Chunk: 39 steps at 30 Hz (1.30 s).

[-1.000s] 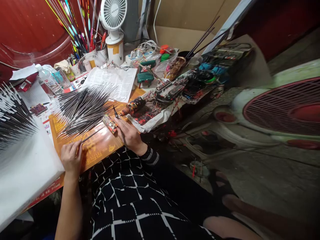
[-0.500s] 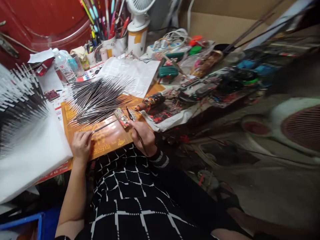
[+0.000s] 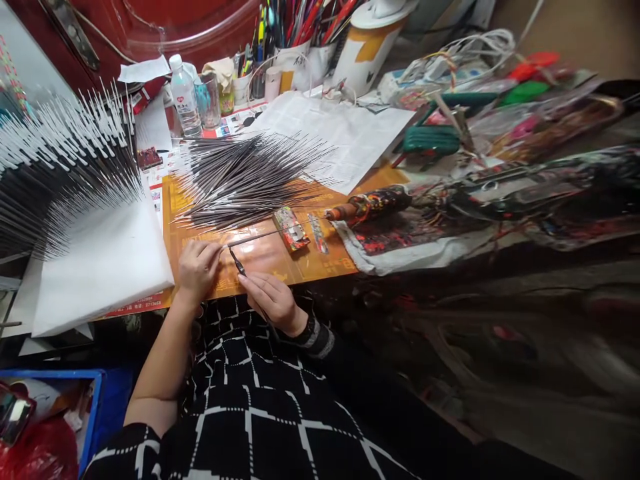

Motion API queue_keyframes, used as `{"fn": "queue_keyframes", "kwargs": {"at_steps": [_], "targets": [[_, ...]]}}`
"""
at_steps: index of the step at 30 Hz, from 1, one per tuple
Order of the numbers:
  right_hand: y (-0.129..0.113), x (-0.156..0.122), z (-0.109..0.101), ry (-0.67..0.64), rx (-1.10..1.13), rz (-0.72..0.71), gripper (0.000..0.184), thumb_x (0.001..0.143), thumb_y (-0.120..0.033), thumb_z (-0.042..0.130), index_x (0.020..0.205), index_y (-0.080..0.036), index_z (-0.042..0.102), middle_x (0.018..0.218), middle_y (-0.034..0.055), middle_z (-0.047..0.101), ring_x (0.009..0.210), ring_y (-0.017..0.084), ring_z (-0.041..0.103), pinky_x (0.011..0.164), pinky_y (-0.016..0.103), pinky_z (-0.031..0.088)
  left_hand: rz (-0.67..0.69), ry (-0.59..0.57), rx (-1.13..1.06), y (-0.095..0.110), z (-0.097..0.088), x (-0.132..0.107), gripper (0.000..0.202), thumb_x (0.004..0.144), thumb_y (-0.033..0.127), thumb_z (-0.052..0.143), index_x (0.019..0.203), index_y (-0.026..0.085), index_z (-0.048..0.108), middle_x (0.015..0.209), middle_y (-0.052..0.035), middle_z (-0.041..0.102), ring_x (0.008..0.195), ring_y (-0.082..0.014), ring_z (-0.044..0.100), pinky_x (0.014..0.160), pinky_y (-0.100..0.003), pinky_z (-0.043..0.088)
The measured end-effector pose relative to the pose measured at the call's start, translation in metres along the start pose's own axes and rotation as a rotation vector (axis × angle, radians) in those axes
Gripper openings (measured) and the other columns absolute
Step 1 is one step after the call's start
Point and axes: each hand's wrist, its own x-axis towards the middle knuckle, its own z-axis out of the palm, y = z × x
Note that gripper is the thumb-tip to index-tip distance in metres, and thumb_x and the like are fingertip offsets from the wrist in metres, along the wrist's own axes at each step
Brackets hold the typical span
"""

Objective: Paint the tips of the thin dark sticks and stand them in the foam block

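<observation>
My left hand (image 3: 197, 269) rests on the orange mat (image 3: 260, 257) and pinches the near end of one thin grey rod (image 3: 273, 233), which lies across the mat toward the right. My right hand (image 3: 270, 303) grips a small dark brush (image 3: 238, 263) like a pen, its tip next to my left fingers at the rod's end. Just beyond lies a fanned heap of several grey rods (image 3: 245, 177). A small paint-smeared block (image 3: 291, 228) sits under the far part of the held rod.
A white foam slab (image 3: 100, 267) at left carries several white-tipped rods (image 3: 60, 167) stuck upright. A paint-stained roller (image 3: 373, 203) and cloth (image 3: 400, 240) lie at right. Newspaper (image 3: 340, 130), a water bottle (image 3: 185, 100), pen cups and cables crowd the back. A blue crate (image 3: 55, 413) stands lower left.
My right hand with the brush has moved left from the paint block to the rod's end by my left hand. The view has swung left and down.
</observation>
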Motion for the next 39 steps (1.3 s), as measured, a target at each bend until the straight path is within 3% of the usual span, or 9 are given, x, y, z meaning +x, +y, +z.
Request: {"fn": "queue_keyframes", "kwargs": {"at_steps": [19, 25, 39], "targets": [[-0.0038, 0.0026, -0.0016, -0.056, -0.055, 0.002, 0.062, 0.095, -0.009, 0.054, 0.155, -0.014, 0.039, 0.122, 0.0164, 0.071, 0.119, 0.026, 0.067, 0.097, 0.043, 0.062, 0.006, 0.003, -0.036, -0.0005, -0.0011, -0.0011, 0.020, 0.101, 0.028, 0.054, 0.096, 0.020, 0.072, 0.090, -0.0049, 0.072, 0.085, -0.0178, 0.060, 0.081, -0.033, 0.047], [-0.0039, 0.0030, -0.0016, -0.045, -0.068, -0.020, 0.063, 0.093, -0.007, 0.057, 0.154, -0.009, 0.040, 0.121, 0.0182, 0.071, 0.119, 0.027, 0.066, 0.097, 0.043, 0.061, 0.026, 0.036, -0.053, -0.0013, 0.0006, -0.0016, 0.016, 0.099, 0.026, 0.057, 0.097, 0.020, 0.072, 0.089, -0.0043, 0.072, 0.084, -0.0176, 0.059, 0.079, -0.032, 0.046], [-0.0037, 0.0013, -0.0009, -0.047, -0.077, -0.014, 0.059, 0.095, -0.009, 0.055, 0.152, -0.011, 0.043, 0.121, 0.0166, 0.072, 0.119, 0.026, 0.066, 0.097, 0.042, 0.061, 0.044, 0.056, -0.041, -0.0016, 0.0010, -0.0008, 0.017, 0.099, 0.026, 0.057, 0.095, 0.020, 0.072, 0.088, -0.0044, 0.072, 0.083, -0.0176, 0.060, 0.079, -0.032, 0.047]]}}
